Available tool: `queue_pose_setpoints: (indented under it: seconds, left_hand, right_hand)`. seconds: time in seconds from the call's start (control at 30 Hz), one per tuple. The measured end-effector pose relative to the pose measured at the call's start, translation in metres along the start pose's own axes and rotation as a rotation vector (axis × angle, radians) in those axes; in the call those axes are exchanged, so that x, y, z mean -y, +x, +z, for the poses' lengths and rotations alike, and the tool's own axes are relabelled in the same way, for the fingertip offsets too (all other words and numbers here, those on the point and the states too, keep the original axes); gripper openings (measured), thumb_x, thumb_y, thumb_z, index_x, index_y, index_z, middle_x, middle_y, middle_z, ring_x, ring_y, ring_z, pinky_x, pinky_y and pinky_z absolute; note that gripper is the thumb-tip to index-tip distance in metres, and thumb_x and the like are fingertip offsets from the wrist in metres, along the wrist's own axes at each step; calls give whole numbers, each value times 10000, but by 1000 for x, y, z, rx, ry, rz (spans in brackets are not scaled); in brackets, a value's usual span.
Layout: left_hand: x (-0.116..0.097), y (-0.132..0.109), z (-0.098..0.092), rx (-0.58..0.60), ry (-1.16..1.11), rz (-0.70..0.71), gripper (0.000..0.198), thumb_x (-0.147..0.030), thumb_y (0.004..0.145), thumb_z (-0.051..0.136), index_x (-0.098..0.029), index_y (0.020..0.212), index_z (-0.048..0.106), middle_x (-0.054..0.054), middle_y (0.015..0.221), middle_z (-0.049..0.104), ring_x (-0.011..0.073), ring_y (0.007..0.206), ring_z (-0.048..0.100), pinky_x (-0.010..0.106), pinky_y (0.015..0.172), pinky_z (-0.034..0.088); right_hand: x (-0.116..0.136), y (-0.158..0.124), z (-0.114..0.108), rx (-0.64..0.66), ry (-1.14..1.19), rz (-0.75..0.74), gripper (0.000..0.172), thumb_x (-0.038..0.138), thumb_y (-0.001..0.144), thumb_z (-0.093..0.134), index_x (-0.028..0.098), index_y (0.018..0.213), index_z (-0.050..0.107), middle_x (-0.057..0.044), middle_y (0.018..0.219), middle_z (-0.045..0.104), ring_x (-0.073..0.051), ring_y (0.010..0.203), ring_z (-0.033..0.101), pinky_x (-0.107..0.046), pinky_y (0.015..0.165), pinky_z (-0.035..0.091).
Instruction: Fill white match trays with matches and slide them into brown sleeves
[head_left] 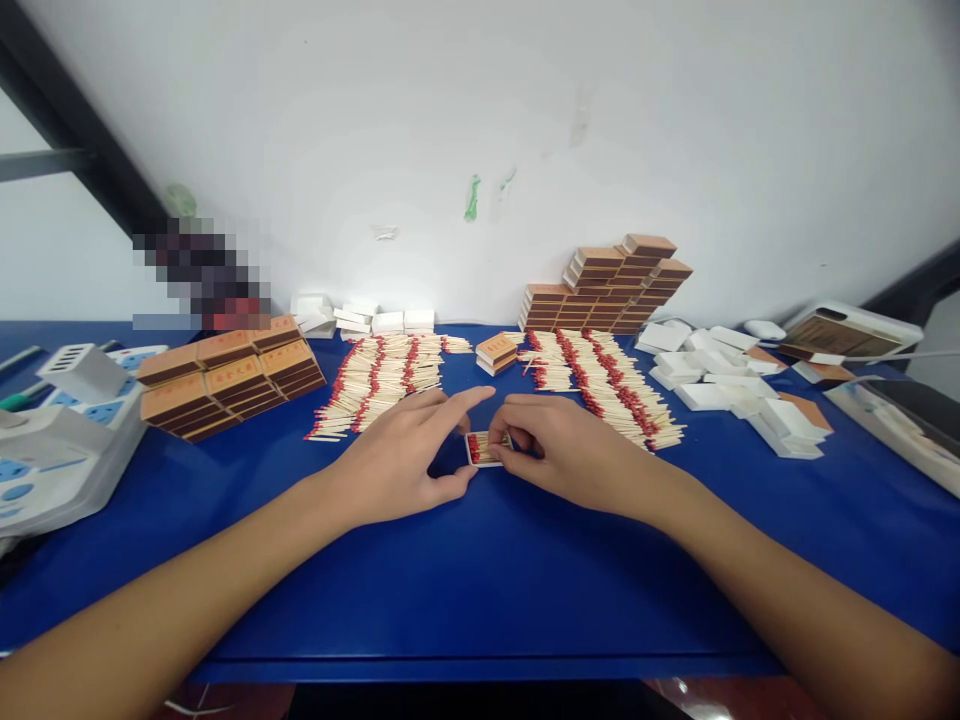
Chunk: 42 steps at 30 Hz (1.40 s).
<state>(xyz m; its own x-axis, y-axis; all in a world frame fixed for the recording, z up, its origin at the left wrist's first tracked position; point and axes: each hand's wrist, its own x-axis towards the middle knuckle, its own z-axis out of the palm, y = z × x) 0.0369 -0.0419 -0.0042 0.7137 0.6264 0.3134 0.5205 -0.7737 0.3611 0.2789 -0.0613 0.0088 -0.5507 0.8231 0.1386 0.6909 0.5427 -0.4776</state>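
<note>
A small white tray (472, 463) holding red-tipped matches (480, 448) lies on the blue table between my hands. My left hand (409, 450) is at its left, fingers apart, with the thumb tip by the tray's near left corner. My right hand (559, 440) bends over the tray's right part, thumb and fingers closed together at the matches; what they pinch is too small to make out. Loose matches lie in rows in a left pile (386, 375) and a right pile (600, 380). Behind the tray, between the piles, sits a small orange matchbox stack (496, 351).
Matchboxes are stacked at the left (232, 378) and against the wall (607, 290). White trays (731, 370) are heaped at the right, others (375, 318) at the back left. A power strip (90, 450) stands far left; a white-edged device (851, 330) lies far right.
</note>
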Motion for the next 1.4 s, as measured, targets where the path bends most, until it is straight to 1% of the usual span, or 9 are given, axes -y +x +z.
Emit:
queue_pose_setpoints:
  seconds: [0.13,0.23,0.37,0.47,0.57,0.67,1.0,1.17,1.4]
  left_hand:
    - [0,0,-1,5,-6,6,749,-265,921,705,-266,1591,369,46,1186,720,259,1140,649,434,1003,558]
    - [-1,0,-1,5,-8,1,738,-258,924,703,-271,1585,374,35,1176,724,257,1141,644,440,1022,549]
    - [-1,0,-2,15,-10,6,726,-256,938,689,-263,1588,366,25,1148,728,253,1127,642,444,1033,542]
    - [-1,0,-2,20,-14,3,726,-262,942,688,-270,1591,361,32,1154,728,261,1129,649,450,1020,546]
    - [-2,0,-3,31,-11,-5,721,-268,946,688,-267,1590,363,37,1162,730,267,1143,651,452,1016,547]
    - [-2,0,-4,30,-11,-3,725,-265,945,688,-262,1593,362,37,1162,728,263,1141,652,446,1008,549]
    - [0,-1,-3,23,-19,9,735,-265,942,691,-261,1596,357,35,1163,727,258,1133,650,439,1004,550]
    - [-2,0,-3,36,-19,-5,731,-268,945,685,-266,1597,354,38,1163,728,263,1138,652,441,993,554]
    - [-1,-1,-2,17,-8,7,734,-265,938,691,-279,1592,359,38,1149,725,262,1117,656,441,985,554]
  right_hand:
    - [-1,0,-5,40,18,-46,78,190,972,627,203,912,674,12,789,617,-138,705,538,-278,657,381]
    - [-8,-2,-21,-10,-12,-26,104,243,984,615,216,929,699,8,764,619,-146,685,543,-287,646,375]
    - [-34,-7,-54,-191,-157,119,175,313,973,603,223,874,716,-18,707,625,-174,638,545,-321,626,369]
    - [-58,-8,-66,-154,-260,191,182,307,947,608,223,833,723,-47,722,662,-200,665,572,-339,632,382]
    - [-76,-6,-63,-61,-290,211,146,286,906,636,226,816,733,-40,718,670,-201,666,582,-338,641,395]
    - [-83,-2,-55,-19,-317,235,132,293,896,648,218,815,720,-40,740,681,-198,673,583,-332,641,398]
    - [-87,-3,-51,23,-322,266,143,236,919,572,210,823,675,-51,777,703,-199,702,601,-318,653,394]
    - [-88,-6,-48,40,-282,243,153,292,962,560,222,861,653,-52,832,702,-200,722,598,-314,648,384]
    - [-78,-2,-42,30,-249,170,215,355,1005,524,218,906,657,-78,886,695,-228,798,598,-330,687,407]
